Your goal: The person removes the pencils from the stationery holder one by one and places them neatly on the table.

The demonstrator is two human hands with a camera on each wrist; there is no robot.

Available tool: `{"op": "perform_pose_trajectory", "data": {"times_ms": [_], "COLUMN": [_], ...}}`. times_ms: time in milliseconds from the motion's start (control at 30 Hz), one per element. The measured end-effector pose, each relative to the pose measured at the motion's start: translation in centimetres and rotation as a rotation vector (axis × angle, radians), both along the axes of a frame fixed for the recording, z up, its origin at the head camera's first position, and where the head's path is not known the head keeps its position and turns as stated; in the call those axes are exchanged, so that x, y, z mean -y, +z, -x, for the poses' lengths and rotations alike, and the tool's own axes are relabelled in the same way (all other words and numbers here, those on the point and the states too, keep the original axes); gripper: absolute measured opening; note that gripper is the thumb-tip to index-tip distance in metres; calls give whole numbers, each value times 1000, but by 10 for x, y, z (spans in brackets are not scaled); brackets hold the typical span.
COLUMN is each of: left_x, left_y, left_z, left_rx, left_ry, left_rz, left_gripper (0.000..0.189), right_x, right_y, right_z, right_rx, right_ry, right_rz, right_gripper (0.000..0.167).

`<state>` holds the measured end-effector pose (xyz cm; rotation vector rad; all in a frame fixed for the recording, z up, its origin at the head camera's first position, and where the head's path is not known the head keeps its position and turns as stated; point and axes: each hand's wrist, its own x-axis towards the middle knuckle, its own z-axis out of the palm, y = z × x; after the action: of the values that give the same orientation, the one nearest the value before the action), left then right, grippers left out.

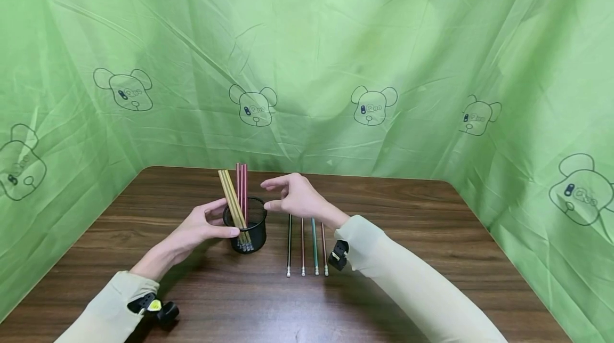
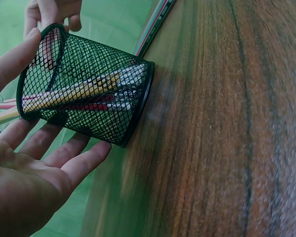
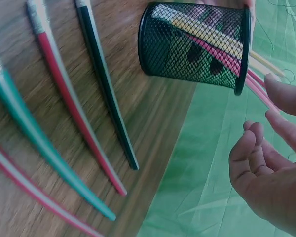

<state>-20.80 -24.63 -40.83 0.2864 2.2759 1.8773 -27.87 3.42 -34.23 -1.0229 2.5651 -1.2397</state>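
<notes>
A black mesh pencil cup [image 1: 257,235] stands upright on the table, with yellow pencils [image 1: 230,194] leaning left and dark pink pencils [image 1: 245,186] upright in it. My left hand [image 1: 203,224] holds the cup from the left, its thumb at the near rim and its fingers spread along the far side, as the left wrist view [image 2: 34,185] also shows. Just right of the rim is my right hand [image 1: 299,196], fingers loosely bent, with nothing between thumb and fingertips. In the right wrist view, its thumb [image 3: 286,96] overlaps the tops of the pink pencils.
Several pencils lie side by side right of the cup, among them a black pencil [image 1: 289,247], a teal pencil [image 1: 315,247] and reddish ones, eraser ends toward me. Green cloth [image 1: 307,140] with mouse drawings hangs round the far and side edges of the brown wooden table [image 1: 408,226].
</notes>
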Motion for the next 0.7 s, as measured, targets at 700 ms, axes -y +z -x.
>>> {"op": "perform_pose_trajectory", "data": {"times_ms": [700], "left_x": [0], "left_y": [-4], "left_z": [2], "left_rx": [-2], "left_ry": [-9], "left_rz": [-21], "left_gripper": [92], "right_x": [41], "right_y": [-15], "right_z": [2], "right_rx": [-54], "right_ry": [22], "right_rz": [14], "right_gripper": [45]}}
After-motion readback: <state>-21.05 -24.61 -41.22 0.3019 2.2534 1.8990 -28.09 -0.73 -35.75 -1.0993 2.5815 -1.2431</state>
